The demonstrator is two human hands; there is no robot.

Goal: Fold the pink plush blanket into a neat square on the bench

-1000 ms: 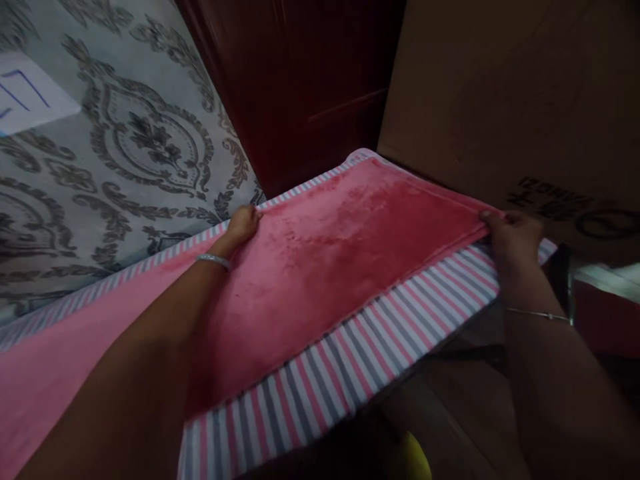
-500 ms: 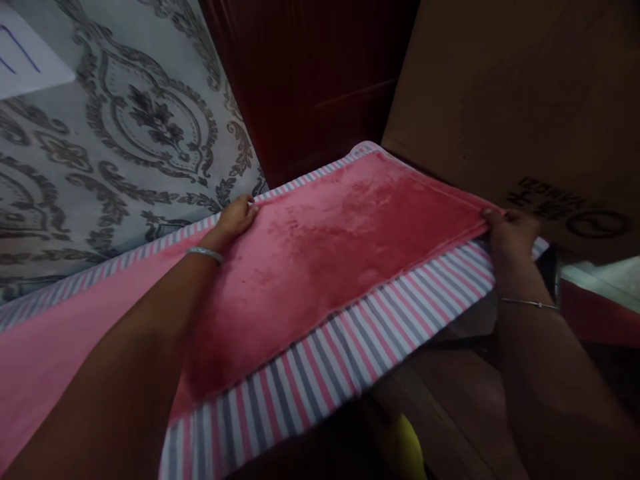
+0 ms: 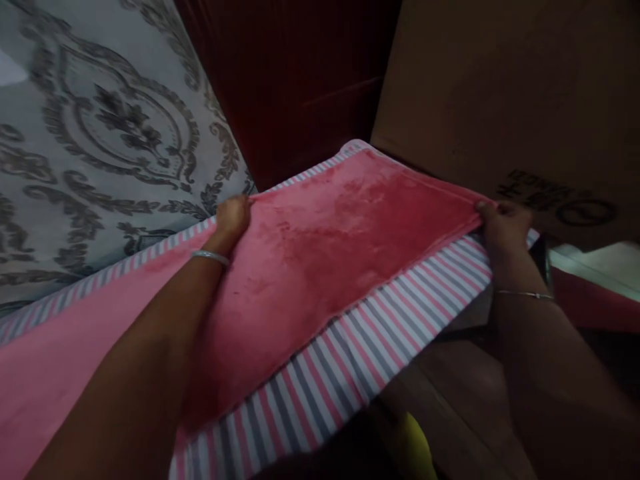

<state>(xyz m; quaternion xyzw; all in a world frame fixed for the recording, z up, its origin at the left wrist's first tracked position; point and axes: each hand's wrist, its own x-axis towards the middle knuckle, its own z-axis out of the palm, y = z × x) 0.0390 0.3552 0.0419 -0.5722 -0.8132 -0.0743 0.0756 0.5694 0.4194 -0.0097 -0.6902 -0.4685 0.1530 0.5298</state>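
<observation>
With my grip closed at both ends, I hold the pink blanket (image 3: pixel 320 253) stretched out. My left hand (image 3: pixel 233 217) curls its fingers over the far edge, and my right hand (image 3: pixel 503 227) pinches the plush edge at the blanket's right end. The cloth is taut and nearly flat between them, low in front of me. Its long axis runs from the lower left, where it passes under my left forearm and out of view, up to the right hand. Both hands sit on the far side of the cloth, the left partway along its length and the right at the very end. The near side, trimmed with a striped border (image 3: pixel 350 353), hangs free above the wooden floor (image 3: pixel 465 393), with a yellow object (image 3: pixel 417 453) partly visible beneath it. On the left, the blanket's far edge lies against a bed (image 3: pixel 100 133) covered in grey patterned fabric. Straight beyond stands a dark red cabinet (image 3: pixel 300 80). A cardboard box (image 3: pixel 500 87) crowds in behind the right hand, and I cannot tell whether it touches. The open room is toward me and downward.
</observation>
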